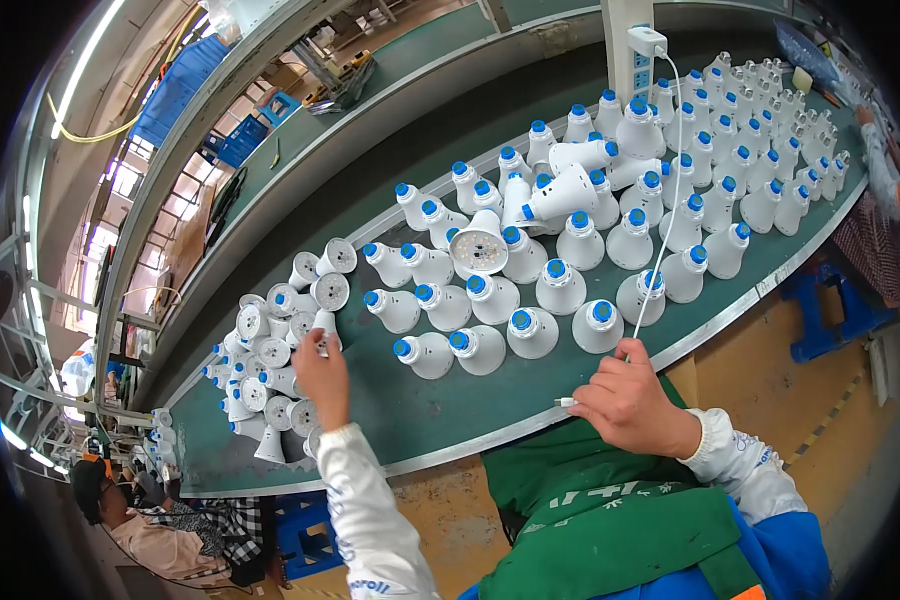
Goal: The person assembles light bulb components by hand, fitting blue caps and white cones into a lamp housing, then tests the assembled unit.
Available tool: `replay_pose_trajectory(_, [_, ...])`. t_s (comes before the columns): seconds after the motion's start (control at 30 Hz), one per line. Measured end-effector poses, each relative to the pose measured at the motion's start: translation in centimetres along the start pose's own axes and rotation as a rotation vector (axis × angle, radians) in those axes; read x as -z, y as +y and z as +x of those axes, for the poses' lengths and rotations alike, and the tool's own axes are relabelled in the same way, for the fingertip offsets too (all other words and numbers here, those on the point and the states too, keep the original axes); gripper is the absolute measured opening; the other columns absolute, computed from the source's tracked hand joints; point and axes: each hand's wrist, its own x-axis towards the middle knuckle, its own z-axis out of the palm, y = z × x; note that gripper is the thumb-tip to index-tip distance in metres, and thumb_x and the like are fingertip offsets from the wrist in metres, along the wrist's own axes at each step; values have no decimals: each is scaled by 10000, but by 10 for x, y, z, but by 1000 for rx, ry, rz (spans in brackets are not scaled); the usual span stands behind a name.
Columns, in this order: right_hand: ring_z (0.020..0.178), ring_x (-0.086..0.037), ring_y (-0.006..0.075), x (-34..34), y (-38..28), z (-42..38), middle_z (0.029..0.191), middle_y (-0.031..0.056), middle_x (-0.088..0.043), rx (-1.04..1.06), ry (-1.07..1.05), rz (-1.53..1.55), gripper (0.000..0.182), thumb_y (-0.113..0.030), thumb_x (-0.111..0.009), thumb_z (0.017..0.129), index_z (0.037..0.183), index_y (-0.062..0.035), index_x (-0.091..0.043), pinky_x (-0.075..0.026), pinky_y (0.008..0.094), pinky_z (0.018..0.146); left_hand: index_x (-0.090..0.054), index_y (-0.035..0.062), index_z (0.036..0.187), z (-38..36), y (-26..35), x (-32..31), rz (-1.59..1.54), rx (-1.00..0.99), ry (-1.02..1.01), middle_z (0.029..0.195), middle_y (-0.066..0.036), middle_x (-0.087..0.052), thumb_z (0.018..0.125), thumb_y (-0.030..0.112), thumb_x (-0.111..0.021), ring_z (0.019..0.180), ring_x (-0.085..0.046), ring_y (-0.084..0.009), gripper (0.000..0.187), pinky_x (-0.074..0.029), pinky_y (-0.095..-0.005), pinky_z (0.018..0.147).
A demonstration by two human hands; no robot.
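Note:
My left hand [322, 375] reaches to the right edge of a pile of white lamp housings [273, 352], its fingers bent round the body of one white housing [325, 322]. Near the front edge of the green table, my right hand [625, 400] is closed round a white cable [660, 250]; a small plug [566, 402] pokes out at its left. Beyond the hands, rows of upright white housings with blue caps [557, 287] stand on the table. Among them one housing [478, 250] lies tipped, its round face with small dots showing.
The cable runs up to a white adapter [647, 41] on a post with sockets [642, 75]. A metal rail [490, 436] edges the green table. A co-worker [160, 530] sits at lower left, another person's arm [875, 150] is at far right. Blue stools [835, 318] stand beside the table.

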Motion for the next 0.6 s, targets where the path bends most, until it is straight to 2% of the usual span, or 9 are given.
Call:
replay_pose_trajectory(0.07, [641,-491,193,-2,-1,0,589,9,-498,-3,-3,3,165,-157,-761,739,695,-98,-613,-366,403,815,-654,57,1003,27,-25,-9,393,-183,100,1021,-139,-635,834,288,-671,954,-592,-309,286,-470,-428,779])
replay_pose_trajectory(0.1, [642,-491,193,-3,-1,-1,587,10,-496,1,5,5,172,-157,-761,738,688,-99,-607,-368,403,815,-654,57,1003,33,-23,-10,389,-186,101,1021,-139,-635,834,288,-671,954,-592,-309,286,-470,-428,779])
replay_pose_trajectory(0.17, [642,-491,193,-4,-2,0,586,11,-494,3,18,1,180,-157,-761,737,682,-99,-600,-369,403,815,-644,68,1013,44,-17,-15,554,-165,42,1112,-155,-609,787,316,-682,1061,-557,-348,337,-445,-499,836])
replay_pose_trajectory(0.2, [643,-490,193,-4,-2,0,584,11,-489,6,12,0,192,-158,-761,737,674,-100,-590,-370,403,816,-644,68,1013,50,-18,-18,549,-170,42,1112,-155,-609,787,316,-682,1061,-557,-348,337,-445,-499,836])
replay_pose_trajectory(0.27, [645,-490,193,-3,-3,0,582,11,-485,8,8,-6,204,-160,-761,737,666,-101,-579,-372,403,817,-610,66,1094,59,-21,-26,682,-159,-152,1109,-178,-609,747,316,-681,1070,-561,-368,433,-434,-539,868])
replay_pose_trajectory(0.37, [645,-487,194,-3,-4,1,581,10,-478,28,15,-10,227,-166,-761,737,653,-105,-559,-373,403,815,-544,73,1215,63,-5,-19,738,-44,-331,1104,-195,-629,726,271,-654,1078,-581,-393,539,-446,-520,896])
replay_pose_trajectory(0.4, [646,-487,194,-4,-3,0,582,10,-477,33,12,-14,230,-168,-758,740,651,-107,-555,-374,403,814,-544,73,1215,62,-1,-13,740,-44,-328,1104,-195,-629,726,271,-654,1078,-581,-393,539,-446,-520,896])
replay_pose_trajectory(0.47, [646,-486,194,-5,-3,0,583,10,-476,37,13,-13,233,-169,-755,743,649,-108,-550,-375,404,814,-485,75,1295,55,1,-2,596,16,-459,1108,-209,-647,692,259,-671,1051,-607,-418,657,-460,-519,884])
replay_pose_trajectory(0.6, [643,-488,197,-6,-2,-2,585,11,-476,48,37,14,231,-165,-746,749,653,-108,-545,-378,397,809,-455,87,1338,18,-10,12,370,55,-324,1121,-228,-651,664,220,-703,1025,-630,-405,731,-481,-483,878])
